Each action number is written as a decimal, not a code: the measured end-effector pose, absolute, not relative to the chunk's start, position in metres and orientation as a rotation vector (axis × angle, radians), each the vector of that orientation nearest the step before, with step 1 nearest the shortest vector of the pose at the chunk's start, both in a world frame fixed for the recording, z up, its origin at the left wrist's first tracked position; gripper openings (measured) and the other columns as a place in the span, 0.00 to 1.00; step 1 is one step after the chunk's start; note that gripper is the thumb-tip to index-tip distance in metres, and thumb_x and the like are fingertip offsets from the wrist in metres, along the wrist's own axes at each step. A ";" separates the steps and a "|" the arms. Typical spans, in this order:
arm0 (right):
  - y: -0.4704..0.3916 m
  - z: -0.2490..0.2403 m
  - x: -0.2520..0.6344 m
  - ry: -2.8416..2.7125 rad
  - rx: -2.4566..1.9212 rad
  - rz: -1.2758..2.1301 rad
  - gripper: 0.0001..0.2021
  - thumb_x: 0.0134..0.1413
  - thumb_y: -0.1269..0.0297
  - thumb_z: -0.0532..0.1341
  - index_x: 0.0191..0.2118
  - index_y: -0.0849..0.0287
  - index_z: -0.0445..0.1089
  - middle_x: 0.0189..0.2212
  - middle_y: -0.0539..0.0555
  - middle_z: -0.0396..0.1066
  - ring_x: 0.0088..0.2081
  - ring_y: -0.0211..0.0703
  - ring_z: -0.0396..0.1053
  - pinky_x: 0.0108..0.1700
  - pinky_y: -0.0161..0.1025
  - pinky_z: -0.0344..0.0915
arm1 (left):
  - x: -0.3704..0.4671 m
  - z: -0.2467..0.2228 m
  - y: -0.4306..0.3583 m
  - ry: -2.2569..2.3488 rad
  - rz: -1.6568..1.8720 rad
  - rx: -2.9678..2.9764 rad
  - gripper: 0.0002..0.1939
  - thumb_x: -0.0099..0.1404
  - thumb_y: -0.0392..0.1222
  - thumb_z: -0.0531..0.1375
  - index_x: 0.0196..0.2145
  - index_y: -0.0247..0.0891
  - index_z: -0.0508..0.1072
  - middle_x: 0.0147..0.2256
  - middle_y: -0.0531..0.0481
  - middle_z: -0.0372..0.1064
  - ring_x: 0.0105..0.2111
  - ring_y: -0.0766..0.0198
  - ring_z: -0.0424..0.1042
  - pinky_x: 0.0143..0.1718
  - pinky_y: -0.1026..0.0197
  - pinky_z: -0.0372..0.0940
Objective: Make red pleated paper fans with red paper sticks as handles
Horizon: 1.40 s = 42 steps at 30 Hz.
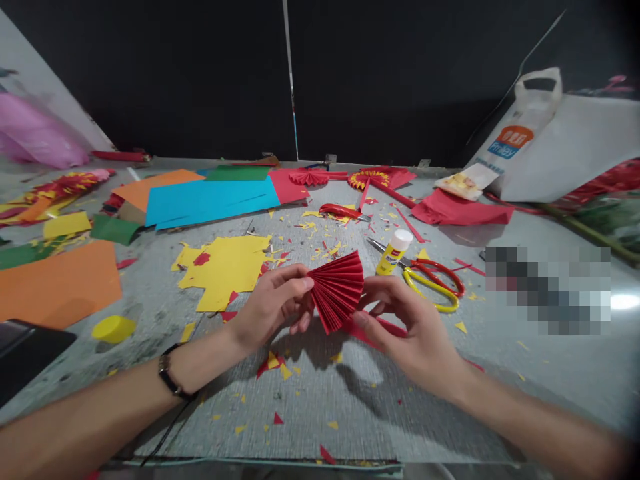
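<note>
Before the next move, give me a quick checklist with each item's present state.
1. Left hand pinching the red pleated paper fan at its gathered end: ok.
2. Fan's pleats spread: ok.
3. Right hand gripping the fan's outer edge firmly: cannot tell.
4. White cap on the yellow glue stick: ok.
5. Metal scissors with red and yellow handles, blades pointing away from right hand: ok.
6. Grey tabletop free of paper scraps: not ok.

Red strip (364,335) partly hidden behind right fingers (391,287).
</note>
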State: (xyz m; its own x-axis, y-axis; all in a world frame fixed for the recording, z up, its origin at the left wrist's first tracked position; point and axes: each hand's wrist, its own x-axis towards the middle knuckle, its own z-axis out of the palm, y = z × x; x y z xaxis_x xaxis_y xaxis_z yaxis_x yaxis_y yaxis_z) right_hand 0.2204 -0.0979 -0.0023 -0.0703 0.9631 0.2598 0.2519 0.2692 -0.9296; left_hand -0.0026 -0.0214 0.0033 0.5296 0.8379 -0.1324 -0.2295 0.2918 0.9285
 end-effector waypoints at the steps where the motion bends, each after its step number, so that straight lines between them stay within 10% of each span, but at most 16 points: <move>1: -0.097 -0.004 0.221 -1.553 -1.171 0.789 0.14 0.66 0.60 0.67 0.54 0.52 0.71 0.48 0.56 0.78 0.41 0.45 0.78 0.44 0.46 0.78 | -0.002 0.003 -0.021 0.718 0.804 1.032 0.14 0.63 0.46 0.70 0.35 0.37 0.70 0.22 0.55 0.72 0.15 0.69 0.71 0.13 0.72 0.61; 13: -0.093 -0.003 0.225 -1.739 -1.083 0.322 0.30 0.62 0.65 0.70 0.66 0.48 0.61 0.67 0.61 0.64 0.69 0.58 0.63 0.69 0.62 0.63 | 0.002 0.007 -0.023 0.665 0.853 1.109 0.17 0.64 0.48 0.74 0.42 0.35 0.76 0.30 0.49 0.76 0.27 0.63 0.78 0.20 0.69 0.68; 20: -0.088 -0.011 0.223 -1.506 -1.083 0.758 0.22 0.66 0.60 0.67 0.61 0.53 0.63 0.50 0.59 0.77 0.45 0.48 0.79 0.51 0.51 0.78 | 0.000 0.006 -0.025 0.566 0.703 1.209 0.15 0.69 0.45 0.70 0.49 0.35 0.79 0.40 0.42 0.78 0.34 0.59 0.80 0.25 0.66 0.72; 42: -0.061 -0.009 0.240 -1.230 -1.052 0.910 0.18 0.56 0.57 0.75 0.48 0.53 0.71 0.40 0.53 0.78 0.42 0.45 0.80 0.45 0.44 0.79 | 0.002 0.010 -0.014 0.755 1.092 0.996 0.16 0.55 0.43 0.80 0.37 0.35 0.83 0.34 0.50 0.80 0.27 0.69 0.74 0.29 0.68 0.73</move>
State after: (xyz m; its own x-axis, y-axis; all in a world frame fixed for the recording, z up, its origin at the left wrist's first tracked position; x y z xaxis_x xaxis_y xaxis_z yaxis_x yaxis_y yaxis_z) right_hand 0.2402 -0.0613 -0.0093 0.1293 0.9514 0.2796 0.0105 0.2806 -0.9598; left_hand 0.0024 -0.0136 0.0098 0.3029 0.9527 -0.0233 -0.3580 0.1364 0.9237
